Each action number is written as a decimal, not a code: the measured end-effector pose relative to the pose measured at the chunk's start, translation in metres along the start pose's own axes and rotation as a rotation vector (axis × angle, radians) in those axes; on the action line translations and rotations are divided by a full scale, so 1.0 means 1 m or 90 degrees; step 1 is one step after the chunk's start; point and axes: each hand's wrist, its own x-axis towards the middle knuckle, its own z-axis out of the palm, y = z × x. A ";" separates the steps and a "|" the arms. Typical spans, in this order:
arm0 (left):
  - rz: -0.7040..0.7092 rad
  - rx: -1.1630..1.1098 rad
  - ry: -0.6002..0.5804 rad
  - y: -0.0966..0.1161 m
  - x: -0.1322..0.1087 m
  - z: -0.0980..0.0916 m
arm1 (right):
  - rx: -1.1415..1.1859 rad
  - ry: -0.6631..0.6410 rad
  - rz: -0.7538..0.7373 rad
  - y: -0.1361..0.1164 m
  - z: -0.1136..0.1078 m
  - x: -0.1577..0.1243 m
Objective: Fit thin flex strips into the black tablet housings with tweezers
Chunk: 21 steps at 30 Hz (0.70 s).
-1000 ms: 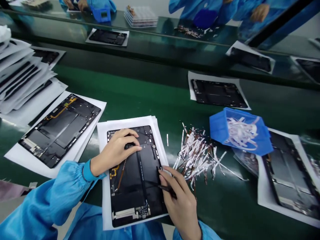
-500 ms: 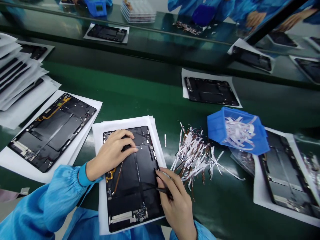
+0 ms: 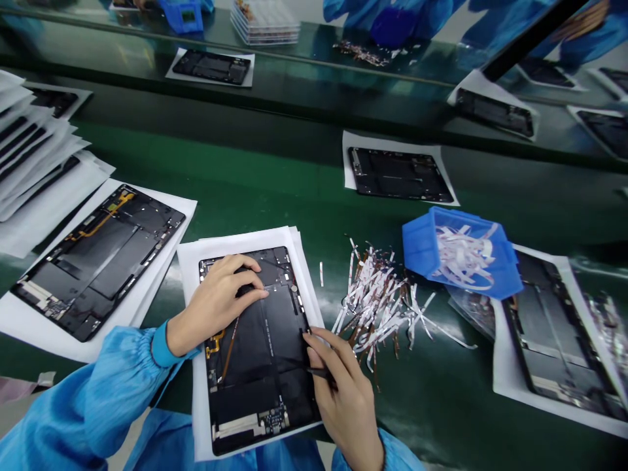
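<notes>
A black tablet housing (image 3: 245, 386) with its inner parts showing lies on white sheets (image 3: 309, 288) in front of me. My left hand (image 3: 223, 291) rests over its upper left part, fingers bent and a little apart, with nothing visible in them. From beneath that hand a thin brown flex strip (image 3: 229, 350) runs down the housing. At the right edge, my right hand (image 3: 343, 386) pinches slim black tweezers (image 3: 318, 372), mostly hidden by the fingers. The fingertips of that hand touch the housing's side.
Right of the housing lies a heap of peeled strips (image 3: 375, 301). A tilted blue bin (image 3: 417, 245) holds white strips. Other housings lie left (image 3: 103, 261), right (image 3: 554, 327) and behind (image 3: 400, 173). Stacked sheets (image 3: 44, 157) rise at far left. Co-workers' blue sleeves show across the bench.
The view has shifted slightly, so the bench things sit a little further left. Both hands keep nearly the same place on the housing.
</notes>
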 end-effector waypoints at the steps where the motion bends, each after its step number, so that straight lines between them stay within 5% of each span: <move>1: 0.002 0.001 0.001 0.000 0.000 0.000 | 0.004 0.001 -0.003 0.000 0.000 0.000; 12: 0.026 0.030 0.022 0.001 -0.002 0.002 | -0.039 0.048 -0.051 0.001 -0.013 -0.012; 17: 0.033 0.041 0.029 0.003 -0.004 0.004 | -0.118 -0.140 -0.306 -0.011 -0.028 -0.022; 21: 0.034 0.039 0.058 0.005 -0.002 0.001 | -0.199 -0.214 -0.379 -0.020 -0.024 -0.011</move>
